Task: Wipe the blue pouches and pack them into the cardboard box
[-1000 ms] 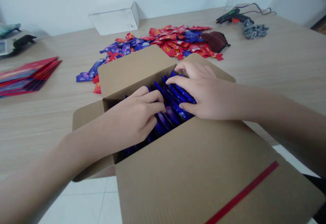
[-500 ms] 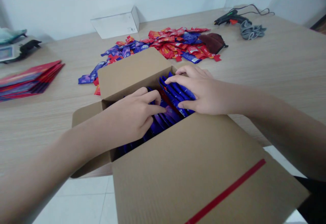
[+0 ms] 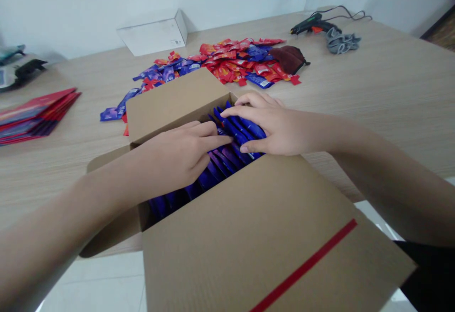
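An open cardboard box [image 3: 177, 103] stands before me with a row of upright blue packets [image 3: 222, 160] packed inside. My right hand [image 3: 268, 122] is at the row's right end. Its thumb and fingers span the blue packets there and hold them by their edges. My left hand [image 3: 181, 156] reaches over the box from the left. Its forefinger stretches out and touches the packets near the middle of the row; the other fingers are partly bent and hold nothing I can see. That hand and forearm hide part of the row.
Behind the box lies a pile of loose red and blue packets [image 3: 227, 61] with a brown pouch [image 3: 289, 59]. A white box [image 3: 152, 37] stands at the wall. Flat red and purple folded sheets [image 3: 35, 115] lie left; a corded glue gun [image 3: 307, 24] and grey cloth [image 3: 343, 42] lie back right.
The whole view has shifted slightly. My left forefinger has moved along the row towards my right hand, and the dark red gap between the packets no longer shows. My right hand keeps its hold.
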### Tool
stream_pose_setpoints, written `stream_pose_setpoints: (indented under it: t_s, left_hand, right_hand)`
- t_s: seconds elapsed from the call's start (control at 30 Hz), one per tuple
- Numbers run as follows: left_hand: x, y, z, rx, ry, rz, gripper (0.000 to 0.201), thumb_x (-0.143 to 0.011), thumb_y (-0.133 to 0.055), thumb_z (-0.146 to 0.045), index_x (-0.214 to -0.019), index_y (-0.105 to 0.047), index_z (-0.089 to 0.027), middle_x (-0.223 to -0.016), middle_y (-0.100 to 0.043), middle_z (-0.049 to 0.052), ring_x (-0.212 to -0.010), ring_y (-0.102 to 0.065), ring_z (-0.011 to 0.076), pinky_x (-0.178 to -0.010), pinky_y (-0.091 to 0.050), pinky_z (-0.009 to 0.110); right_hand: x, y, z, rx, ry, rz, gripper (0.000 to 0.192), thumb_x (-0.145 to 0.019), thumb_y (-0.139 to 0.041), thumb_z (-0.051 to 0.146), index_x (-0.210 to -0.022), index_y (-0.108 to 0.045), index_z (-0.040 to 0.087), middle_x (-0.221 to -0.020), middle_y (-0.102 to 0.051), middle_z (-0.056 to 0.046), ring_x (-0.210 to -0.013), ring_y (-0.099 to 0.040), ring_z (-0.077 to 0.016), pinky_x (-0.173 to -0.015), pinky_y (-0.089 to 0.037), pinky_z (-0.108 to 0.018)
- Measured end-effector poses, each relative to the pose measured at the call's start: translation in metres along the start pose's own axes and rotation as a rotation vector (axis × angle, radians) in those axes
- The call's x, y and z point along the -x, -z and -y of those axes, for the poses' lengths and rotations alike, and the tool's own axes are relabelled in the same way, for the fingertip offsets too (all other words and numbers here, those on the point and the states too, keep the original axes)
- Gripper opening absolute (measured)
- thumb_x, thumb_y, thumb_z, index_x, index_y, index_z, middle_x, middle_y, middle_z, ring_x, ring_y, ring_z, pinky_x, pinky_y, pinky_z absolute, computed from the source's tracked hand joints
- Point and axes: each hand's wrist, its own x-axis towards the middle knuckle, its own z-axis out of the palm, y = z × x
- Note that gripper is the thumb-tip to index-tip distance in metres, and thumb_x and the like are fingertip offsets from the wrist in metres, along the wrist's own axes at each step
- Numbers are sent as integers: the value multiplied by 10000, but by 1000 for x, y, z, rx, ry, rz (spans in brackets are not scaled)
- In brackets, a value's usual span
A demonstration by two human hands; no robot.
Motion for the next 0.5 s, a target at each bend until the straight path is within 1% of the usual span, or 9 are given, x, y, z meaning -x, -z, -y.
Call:
stream_pose_setpoints:
  t_s: [0.07,0.1,0.17,0.27,0.3,0.37,0.43,0.5]
  left_hand:
    - [-1,-1,0,-20,-4,27,423,-924,-384,-173,-1153,-728,-262,-1064,-602,79,-961,-582,244,-914,-486,413]
    - [-2,-1,-1,-34,-5,31,412,-925,-383,-176,-1081,-754,-262,-1031,-595,80,-918,-569,240,-888,-490,415]
    - [-3,0,-2,-63,-11,32,411,-925,-370,-172,-987,-769,-249,-991,-581,85,-869,-549,238,-842,-495,416]
    - [-4,2,-4,-57,4,53,386,-914,-370,-166,-941,-752,-219,-990,-587,89,-880,-573,238,-823,-512,409]
    - [-5,2,-4,-41,8,62,367,-906,-382,-166,-970,-741,-214,-1019,-599,88,-924,-592,242,-852,-516,410]
    - [-5,5,-4,-4,26,50,365,-907,-396,-174,-1121,-690,-207,-1122,-627,87,-1030,-617,250,-928,-513,416]
    - [-5,6,-4,28,45,26,423,-930,-390,-189,-1304,-586,-219,-1224,-634,83,-1098,-627,249,-966,-510,413]
    - [-5,7,-5,38,41,25,467,-951,-376,-193,-1394,-510,-249,-1259,-636,78,-1116,-635,247,-970,-515,410]
  right_hand:
    - [0,1,1,-6,-5,11,679,-813,-680,380,-1451,-479,267,-1371,-476,-119,-1346,-358,-353,-1127,-260,-569]
    - [0,1,1,-8,-6,9,680,-806,-685,365,-1448,-480,281,-1367,-486,-109,-1343,-361,-357,-1122,-265,-572]
    - [0,0,3,-3,-17,1,686,-788,-702,349,-1437,-487,307,-1367,-493,-95,-1338,-363,-364,-1112,-274,-577]
    - [-2,-2,7,14,-64,-7,701,-761,-731,358,-1423,-506,307,-1369,-487,-96,-1344,-355,-361,-1116,-270,-580]
    - [-2,-2,8,14,-78,-3,704,-758,-739,374,-1421,-510,304,-1370,-485,-98,-1349,-351,-359,-1120,-267,-578]
    - [-3,0,9,2,-95,7,729,-746,-761,421,-1421,-515,301,-1372,-482,-99,-1361,-337,-364,-1129,-260,-582]
    - [-4,2,9,-19,-95,35,769,-734,-776,479,-1434,-509,302,-1384,-474,-101,-1377,-320,-372,-1139,-249,-592]
    - [-3,5,7,-35,-78,68,797,-739,-766,522,-1454,-491,304,-1397,-466,-103,-1396,-303,-370,-1153,-233,-598]
